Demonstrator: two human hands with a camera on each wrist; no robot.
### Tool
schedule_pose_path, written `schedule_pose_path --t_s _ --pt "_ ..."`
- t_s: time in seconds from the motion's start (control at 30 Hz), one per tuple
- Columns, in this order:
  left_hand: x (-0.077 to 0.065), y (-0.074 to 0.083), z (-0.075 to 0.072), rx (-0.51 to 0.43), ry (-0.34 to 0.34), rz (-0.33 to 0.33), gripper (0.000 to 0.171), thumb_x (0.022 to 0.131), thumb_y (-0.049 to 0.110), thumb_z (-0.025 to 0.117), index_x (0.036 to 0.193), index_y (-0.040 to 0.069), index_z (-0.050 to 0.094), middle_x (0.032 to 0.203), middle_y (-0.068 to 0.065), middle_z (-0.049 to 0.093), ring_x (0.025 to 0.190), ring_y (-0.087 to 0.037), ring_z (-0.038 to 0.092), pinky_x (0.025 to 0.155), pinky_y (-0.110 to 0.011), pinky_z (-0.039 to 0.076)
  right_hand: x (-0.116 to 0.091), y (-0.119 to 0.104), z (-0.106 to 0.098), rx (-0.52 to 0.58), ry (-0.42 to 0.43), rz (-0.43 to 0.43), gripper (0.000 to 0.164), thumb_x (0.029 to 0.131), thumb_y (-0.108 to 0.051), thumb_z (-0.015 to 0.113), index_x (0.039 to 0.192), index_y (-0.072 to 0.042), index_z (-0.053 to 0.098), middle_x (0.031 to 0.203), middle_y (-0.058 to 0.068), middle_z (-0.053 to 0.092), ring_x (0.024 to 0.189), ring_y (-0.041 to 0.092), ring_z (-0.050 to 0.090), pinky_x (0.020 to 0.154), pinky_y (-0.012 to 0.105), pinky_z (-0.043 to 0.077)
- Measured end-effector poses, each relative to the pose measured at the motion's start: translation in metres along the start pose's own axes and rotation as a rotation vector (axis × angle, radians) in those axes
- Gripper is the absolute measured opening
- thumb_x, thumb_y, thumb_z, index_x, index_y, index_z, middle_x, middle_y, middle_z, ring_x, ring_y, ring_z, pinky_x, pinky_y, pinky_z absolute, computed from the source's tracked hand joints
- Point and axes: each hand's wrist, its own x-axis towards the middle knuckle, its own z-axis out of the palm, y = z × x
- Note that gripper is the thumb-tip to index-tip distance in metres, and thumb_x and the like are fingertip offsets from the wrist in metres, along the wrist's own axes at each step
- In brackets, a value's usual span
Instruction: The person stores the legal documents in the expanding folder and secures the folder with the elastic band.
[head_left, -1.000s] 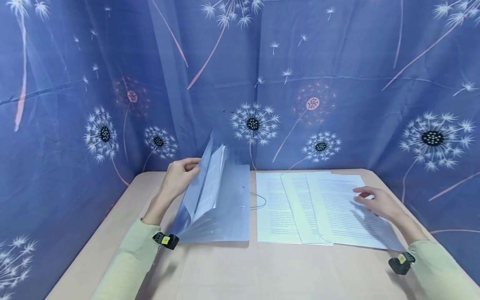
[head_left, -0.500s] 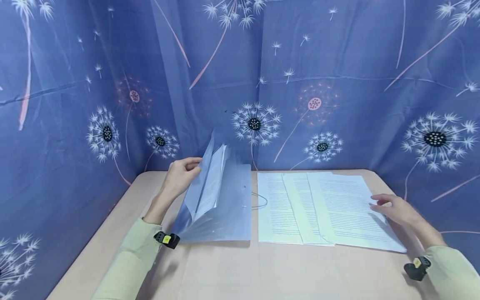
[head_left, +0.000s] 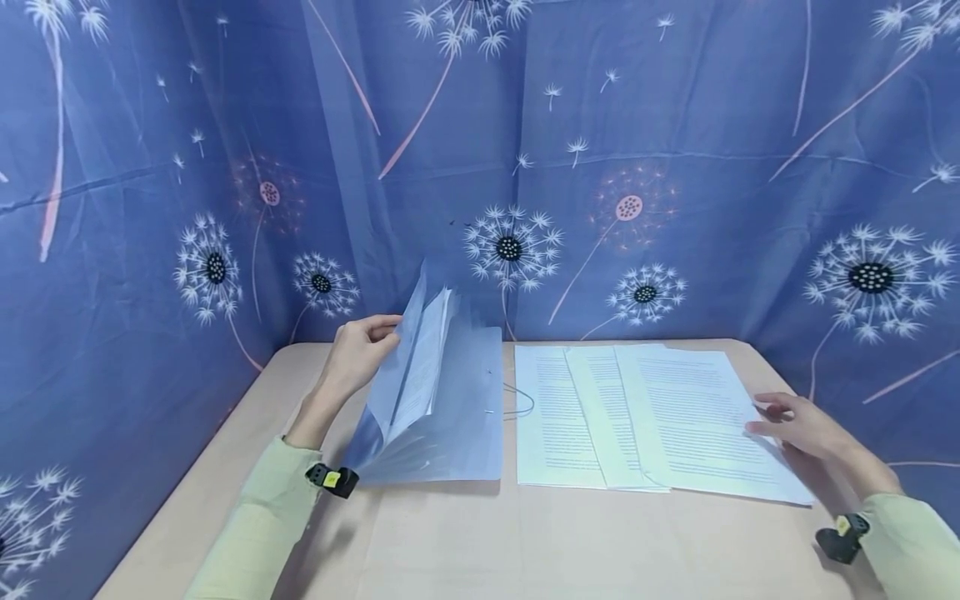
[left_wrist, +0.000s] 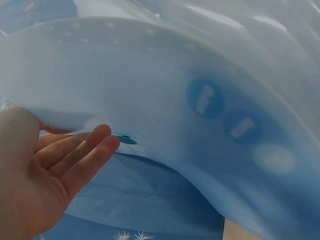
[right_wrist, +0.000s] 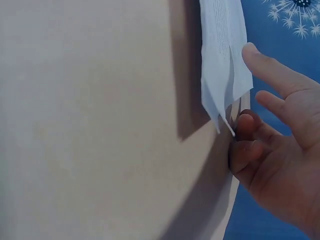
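On the left of the table stands a translucent blue folder [head_left: 468, 417], opened, with printed sheets [head_left: 426, 358] in a pocket. My left hand [head_left: 362, 354] pinches its raised cover at the outer edge. In the left wrist view, the left hand's fingers [left_wrist: 82, 155] lie against the cover, whose round blue marks show; the thumb is mostly hidden. To the right, overlapping printed papers [head_left: 690, 408] lie fanned out. Beside their right edge hovers my right hand [head_left: 806, 429], fingers loosely bent. The right wrist view shows this hand [right_wrist: 280, 150] near the paper corners [right_wrist: 227, 75], holding nothing.
A thin cord loop [head_left: 525, 402] sticks out from the folder's right side towards the papers. The beige table [head_left: 555, 542] ends at a blue dandelion-print curtain [head_left: 585, 167] at the back and sides.
My right hand has moved right, from above the rightmost paper to its outer edge. The left hand and the folder have stayed almost still.
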Motion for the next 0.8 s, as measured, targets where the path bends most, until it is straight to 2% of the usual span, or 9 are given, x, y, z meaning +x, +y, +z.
schedule_pose_path --t_s 0.17,0.33,0.4,0.57,0.63,0.8 --pt "0.000 -0.001 0.000 0.004 -0.002 0.007 0.039 0.095 0.019 0.054 0.131 0.012 0.066 0.116 -0.014 0.073 0.102 -0.027 0.070 0.072 -0.033 0.048 0.004 0.004 0.004 0.010 0.019 -0.011 0.088 0.087 -0.038 0.074 0.141 0.018 0.034 0.122 0.040 0.051 0.102 0.042 0.056 0.069 0.030 0.048" --pt "0.000 -0.002 0.000 0.002 -0.003 0.017 0.038 0.095 0.018 0.054 0.131 0.012 0.066 0.116 -0.014 0.073 0.100 -0.028 0.070 0.071 -0.034 0.047 0.011 0.006 0.009 0.007 0.045 -0.027 0.091 0.083 -0.032 0.079 0.141 0.019 0.032 0.109 0.032 0.057 0.093 0.031 0.056 0.072 0.032 0.045" --pt "0.000 -0.002 0.000 0.001 -0.004 0.016 0.039 0.095 0.019 0.054 0.131 0.012 0.066 0.116 -0.014 0.073 0.100 -0.027 0.070 0.070 -0.034 0.046 0.014 0.004 0.008 0.023 0.029 -0.009 0.095 0.082 -0.030 0.080 0.142 0.020 0.028 0.103 0.028 0.058 0.089 0.026 0.055 0.070 0.031 0.044" --pt "0.000 -0.001 -0.001 -0.001 0.000 0.009 0.039 0.095 0.019 0.054 0.131 0.012 0.066 0.116 -0.014 0.073 0.099 -0.027 0.070 0.070 -0.035 0.046 0.017 -0.003 0.005 0.080 -0.050 0.049 0.099 0.081 -0.026 0.080 0.143 0.023 0.019 0.102 0.032 0.059 0.087 0.029 0.060 0.069 0.036 0.050" --pt "-0.001 -0.001 -0.001 -0.002 0.001 0.010 0.039 0.095 0.019 0.054 0.131 0.012 0.066 0.115 -0.014 0.073 0.099 -0.027 0.070 0.070 -0.035 0.046 0.015 -0.005 0.006 0.074 -0.057 0.042 0.091 0.083 -0.024 0.077 0.141 0.023 0.025 0.101 0.030 0.062 0.085 0.029 0.061 0.067 0.036 0.050" --pt "-0.001 -0.001 -0.001 0.002 -0.005 0.008 0.039 0.095 0.019 0.054 0.132 0.012 0.065 0.116 -0.014 0.073 0.098 -0.027 0.070 0.068 -0.033 0.046 0.009 -0.007 0.009 0.036 -0.013 -0.034 0.059 0.091 -0.021 0.069 0.131 0.017 0.047 0.093 0.012 0.064 0.078 0.016 0.052 0.063 0.027 0.041"
